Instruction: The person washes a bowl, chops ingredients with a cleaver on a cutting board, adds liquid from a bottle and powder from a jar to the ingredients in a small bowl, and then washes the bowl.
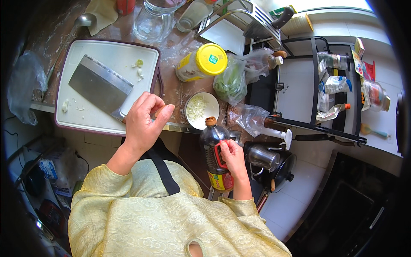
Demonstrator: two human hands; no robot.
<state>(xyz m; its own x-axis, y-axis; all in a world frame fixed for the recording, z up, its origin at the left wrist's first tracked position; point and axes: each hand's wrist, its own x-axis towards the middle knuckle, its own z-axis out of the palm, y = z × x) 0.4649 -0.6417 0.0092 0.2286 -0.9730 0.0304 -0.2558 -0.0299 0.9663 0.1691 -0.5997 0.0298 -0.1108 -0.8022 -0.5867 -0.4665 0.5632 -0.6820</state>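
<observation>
My right hand [231,155] grips the red handle of a large dark sauce bottle [212,167], held roughly upright before my body. A brown neck tops the bottle, near the rim of a white bowl [210,110] with finely chopped pale pieces [196,107] in it. My left hand [144,120] is raised beside the cutting board's front edge, its thumb and fingers pinching a small brown piece [159,111] that looks like a cap, mostly hidden. Behind that hand, a cleaver [99,85] lies on the white cutting board [106,49]; its handle is largely covered.
A yellow-lidded jar [202,62], bagged greens [229,80] and a clear plastic bag [252,119] stand around the bowl. Farther back are a glass pitcher [154,25] and a metal rack [237,16] with a knife. Metal pots [263,159] sit low on the right.
</observation>
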